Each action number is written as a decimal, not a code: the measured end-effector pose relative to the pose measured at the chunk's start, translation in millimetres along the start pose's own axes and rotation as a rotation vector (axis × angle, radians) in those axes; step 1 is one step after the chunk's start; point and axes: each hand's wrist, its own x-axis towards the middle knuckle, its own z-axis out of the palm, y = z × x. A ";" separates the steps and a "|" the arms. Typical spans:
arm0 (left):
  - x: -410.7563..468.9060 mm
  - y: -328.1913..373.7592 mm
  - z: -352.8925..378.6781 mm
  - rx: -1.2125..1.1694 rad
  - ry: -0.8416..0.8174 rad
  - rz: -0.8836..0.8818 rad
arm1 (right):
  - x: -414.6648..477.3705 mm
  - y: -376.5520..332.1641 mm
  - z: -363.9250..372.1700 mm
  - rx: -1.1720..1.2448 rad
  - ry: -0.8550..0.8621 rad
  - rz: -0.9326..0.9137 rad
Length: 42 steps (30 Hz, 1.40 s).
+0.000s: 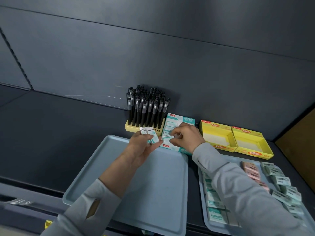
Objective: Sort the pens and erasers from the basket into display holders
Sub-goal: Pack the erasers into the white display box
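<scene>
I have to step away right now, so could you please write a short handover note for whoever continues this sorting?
Left hand: holds a stack of erasers beside the teal box.
Right hand: pinches a single eraser inside the teal box.
Done: pens stand in the pen holder; the teal box is partly filled.
Left: many loose erasers lie on the right tray, some pink; the two yellow boxes look unfilled.
</scene>
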 end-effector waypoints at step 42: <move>-3.5 -3.6 1.3 0.098 0.047 0.027 | -6.7 4.9 -7.5 0.443 -0.139 0.288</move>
